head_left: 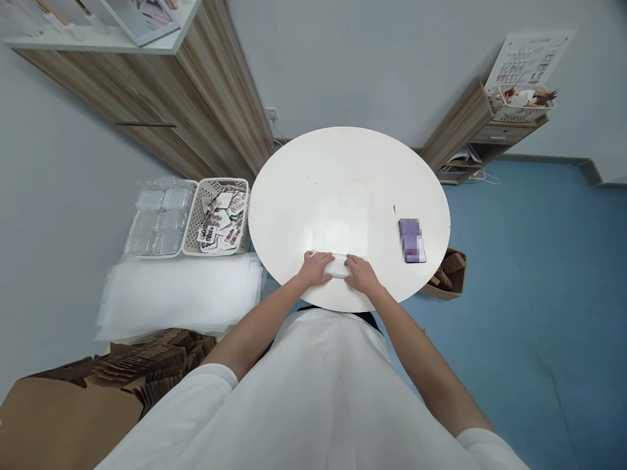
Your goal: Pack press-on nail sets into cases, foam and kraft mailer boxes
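A white wrapped bundle [337, 266] lies at the near side of the round white table [343, 176]. My left hand [316, 268] grips its left end, with the fingers bent over it. At the other end, my right hand [360, 274] holds it in the same way. A thin white sheet [339, 241] seems to spread flat on the tabletop just beyond the bundle. What is inside the bundle, if anything, is hidden by the white wrapping.
A phone [412, 241] lies at the table's right. To the left stand a basket of printed cards [189, 225], clear plastic boxes [159, 219], a stack of white sheets [181, 294] and folded cardboard [68, 418]. An open carton [460, 277] sits on the floor.
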### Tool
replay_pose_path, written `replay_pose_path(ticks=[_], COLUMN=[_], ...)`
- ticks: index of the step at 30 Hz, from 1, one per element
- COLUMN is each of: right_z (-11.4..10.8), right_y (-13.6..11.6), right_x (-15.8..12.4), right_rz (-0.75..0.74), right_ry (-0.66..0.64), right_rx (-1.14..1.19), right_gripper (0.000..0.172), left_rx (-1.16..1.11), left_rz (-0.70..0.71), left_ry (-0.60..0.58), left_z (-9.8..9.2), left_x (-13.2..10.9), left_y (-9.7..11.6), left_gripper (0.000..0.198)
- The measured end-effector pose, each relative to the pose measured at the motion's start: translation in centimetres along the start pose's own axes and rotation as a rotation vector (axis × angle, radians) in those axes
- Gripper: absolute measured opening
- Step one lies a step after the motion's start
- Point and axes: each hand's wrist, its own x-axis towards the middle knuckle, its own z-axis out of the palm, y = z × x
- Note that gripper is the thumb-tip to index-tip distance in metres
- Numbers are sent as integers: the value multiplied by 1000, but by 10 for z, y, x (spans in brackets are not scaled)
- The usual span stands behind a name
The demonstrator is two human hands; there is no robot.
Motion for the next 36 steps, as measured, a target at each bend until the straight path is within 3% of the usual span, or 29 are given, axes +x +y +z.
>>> replay_pose_path(ticks=[12, 15, 20, 24, 29, 36], right_z=[-24, -27, -29, -26, -17, -2], right_y=[4, 7, 12, 19, 29, 40], right_x=[-23, -17, -2, 3, 4, 6], right_rz=[124, 136, 207, 263, 356, 538], right_ry=[-259, -206, -86, -5, 53, 201], right_rx=[425, 484, 543, 620, 720, 639], right_gripper=[26, 23, 31, 33, 34, 19], left_rx=[-283, -366, -476, -526, -532, -475], left_rz=[-65, -121, -164, -213, -394, -510], left_ry=[-250, -230, -166, -67, 11, 68], left_z=[-15, -22, -29, -22, -5, 3], left_x=[-14, -12, -10, -12, -9, -2], left_y=[-1, -3, -14, -28, -43, -47], left_gripper=[48, 48, 43, 35, 32, 29])
